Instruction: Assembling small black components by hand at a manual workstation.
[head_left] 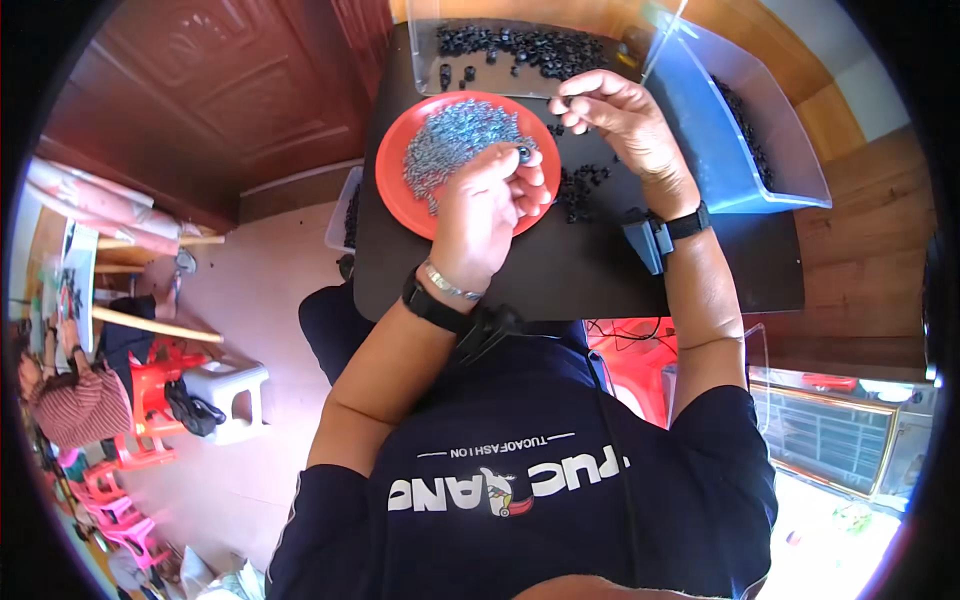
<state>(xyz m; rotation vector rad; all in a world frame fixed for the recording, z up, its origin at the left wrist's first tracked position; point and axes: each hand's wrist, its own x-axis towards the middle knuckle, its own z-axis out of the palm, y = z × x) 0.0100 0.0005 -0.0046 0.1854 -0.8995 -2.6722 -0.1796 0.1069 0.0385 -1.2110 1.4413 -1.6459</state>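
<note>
My left hand (488, 205) is closed over the red plate, its thumb and index finger pinching a small black round part (523, 154). Up and to the right, my right hand (632, 122) is also closed, with a tiny dark piece (569, 101) between its fingertips; its kind is too small to make out. The two hands are apart. Beneath my left hand, the round red plate (392, 205) bears a heap of small silvery metal pieces (455, 135), perhaps screws. Loose small black parts (582, 190) lie on the dark table (600, 270) between the hands.
A clear box (425, 60) with many black parts stands at the table's far side. At the right is a translucent blue bin (700, 120) holding more. A white container (342, 215) sits beside the table's left edge. Far left, another person (85, 405) sits near red stools (155, 400).
</note>
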